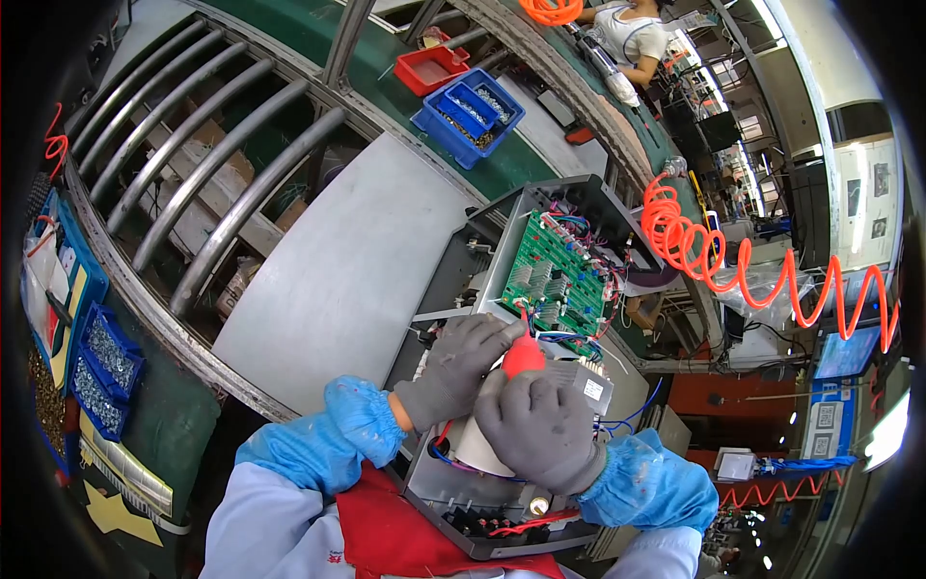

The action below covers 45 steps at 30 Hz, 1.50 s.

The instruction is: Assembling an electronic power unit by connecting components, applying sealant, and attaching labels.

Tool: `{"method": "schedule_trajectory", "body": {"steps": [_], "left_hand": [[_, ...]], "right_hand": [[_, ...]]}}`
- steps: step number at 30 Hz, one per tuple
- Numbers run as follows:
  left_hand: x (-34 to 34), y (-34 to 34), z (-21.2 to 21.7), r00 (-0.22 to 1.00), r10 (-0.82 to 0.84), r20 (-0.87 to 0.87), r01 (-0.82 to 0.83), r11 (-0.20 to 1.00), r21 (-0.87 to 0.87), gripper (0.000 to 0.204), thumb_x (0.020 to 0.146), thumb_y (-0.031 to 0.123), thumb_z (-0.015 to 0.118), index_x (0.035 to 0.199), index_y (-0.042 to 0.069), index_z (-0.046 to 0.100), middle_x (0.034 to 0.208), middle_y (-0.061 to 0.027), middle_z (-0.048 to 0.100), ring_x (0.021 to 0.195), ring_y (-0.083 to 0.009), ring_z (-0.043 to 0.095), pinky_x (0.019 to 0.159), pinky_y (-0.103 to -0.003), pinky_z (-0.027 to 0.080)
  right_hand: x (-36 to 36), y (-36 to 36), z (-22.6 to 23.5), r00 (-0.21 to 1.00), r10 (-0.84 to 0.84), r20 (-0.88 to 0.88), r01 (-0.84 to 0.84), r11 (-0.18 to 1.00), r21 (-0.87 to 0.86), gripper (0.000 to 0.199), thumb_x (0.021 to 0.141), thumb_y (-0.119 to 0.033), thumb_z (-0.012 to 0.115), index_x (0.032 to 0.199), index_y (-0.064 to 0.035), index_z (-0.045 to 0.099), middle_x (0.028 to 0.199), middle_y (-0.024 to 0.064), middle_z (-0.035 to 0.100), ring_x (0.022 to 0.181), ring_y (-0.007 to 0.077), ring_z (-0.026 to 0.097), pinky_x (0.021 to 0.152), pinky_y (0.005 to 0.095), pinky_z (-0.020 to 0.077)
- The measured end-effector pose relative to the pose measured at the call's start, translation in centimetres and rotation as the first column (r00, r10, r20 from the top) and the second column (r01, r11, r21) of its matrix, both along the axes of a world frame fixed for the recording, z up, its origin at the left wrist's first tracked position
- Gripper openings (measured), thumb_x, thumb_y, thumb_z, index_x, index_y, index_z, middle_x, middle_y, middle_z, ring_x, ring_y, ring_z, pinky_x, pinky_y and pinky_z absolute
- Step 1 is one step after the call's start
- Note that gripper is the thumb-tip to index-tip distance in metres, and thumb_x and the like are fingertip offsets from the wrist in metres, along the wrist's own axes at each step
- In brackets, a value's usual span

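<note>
Red-handled tool (524, 355) gripped by both hands above green circuit board (555, 270).

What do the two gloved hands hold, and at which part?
The right hand grips a red-handled tool by its handle, tip toward the green circuit board. The left hand steadies the same handle; its exact grip is unclear.

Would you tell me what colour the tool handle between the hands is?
Red; the handle shows best in the head view.
</note>
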State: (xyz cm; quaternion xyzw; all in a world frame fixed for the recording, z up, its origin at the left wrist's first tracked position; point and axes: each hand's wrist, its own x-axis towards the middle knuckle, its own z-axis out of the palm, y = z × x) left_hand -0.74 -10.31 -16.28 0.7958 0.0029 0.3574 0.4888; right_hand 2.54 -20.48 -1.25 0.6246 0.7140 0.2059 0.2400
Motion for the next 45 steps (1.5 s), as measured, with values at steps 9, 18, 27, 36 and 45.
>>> {"method": "schedule_trajectory", "body": {"steps": [9, 18, 27, 36, 45], "left_hand": [[-0.6, -0.2, -0.1, 0.998, -0.005, 0.059, 0.007, 0.999, -0.035, 0.061, 0.079, 0.025, 0.066, 0.134, 0.006, 0.051, 0.114, -0.0145, 0.060, 0.109, -0.0334, 0.055, 0.098, -0.046, 0.039], [-0.5, 1.6, 3.0, 0.976, 0.073, 0.207, -0.085, 0.995, 0.050, 0.038, 0.079, 0.005, 0.069, 0.117, 0.005, 0.064, 0.099, -0.0133, 0.065, 0.093, -0.0312, 0.063, 0.083, -0.041, 0.050], [15.1, 11.3, 6.3, 0.984, 0.161, 0.080, -0.176, 0.957, 0.230, 0.050, 0.086, 0.027, 0.060, 0.132, 0.009, 0.054, 0.117, -0.0164, 0.062, 0.109, -0.0348, 0.060, 0.095, -0.044, 0.047], [23.5, 10.9, 7.5, 0.985, 0.131, -0.115, -0.060, 0.874, 0.483, 0.032, 0.081, 0.017, 0.053, 0.111, 0.012, 0.064, 0.106, -0.0160, 0.065, 0.102, -0.0380, 0.061, 0.086, -0.046, 0.049], [20.5, 12.3, 7.1, 0.982, 0.185, -0.024, -0.161, 0.906, 0.392, 0.026, 0.080, 0.012, 0.052, 0.102, 0.007, 0.066, 0.097, -0.0173, 0.066, 0.093, -0.0369, 0.063, 0.081, -0.042, 0.049]], "right_hand": [[-0.4, -0.4, -1.0, 0.999, 0.045, 0.002, -0.045, 0.999, 0.015, 0.033, 0.078, -0.021, 0.059, 0.107, -0.0066, 0.063, 0.086, 0.0131, 0.056, 0.072, 0.0201, 0.054, 0.052, 0.0323, 0.0377], [0.0, -7.7, 5.4, 0.962, -0.071, -0.264, 0.171, 0.909, 0.380, 0.041, 0.072, -0.016, 0.072, 0.110, -0.0088, 0.059, 0.094, 0.0109, 0.060, 0.071, 0.0226, 0.058, 0.056, 0.0352, 0.0420], [-8.6, -20.1, 1.4, 0.486, 0.323, -0.812, 0.799, -0.540, 0.264, 0.056, 0.096, -0.045, 0.051, 0.128, 0.0002, 0.048, 0.104, 0.0103, 0.057, 0.080, 0.0146, 0.052, 0.065, 0.0256, 0.0399], [-10.0, -15.2, -6.4, 0.756, 0.018, -0.655, 0.535, -0.593, 0.602, 0.049, 0.090, -0.026, 0.059, 0.130, -0.0018, 0.043, 0.121, 0.0196, 0.052, 0.103, 0.0286, 0.055, 0.086, 0.0401, 0.0514], [-6.8, -16.5, -5.9, 0.764, 0.179, -0.620, 0.606, -0.529, 0.594, 0.048, 0.091, -0.023, 0.059, 0.130, 0.0021, 0.043, 0.118, 0.0201, 0.053, 0.103, 0.0281, 0.056, 0.092, 0.0409, 0.0493]]}}
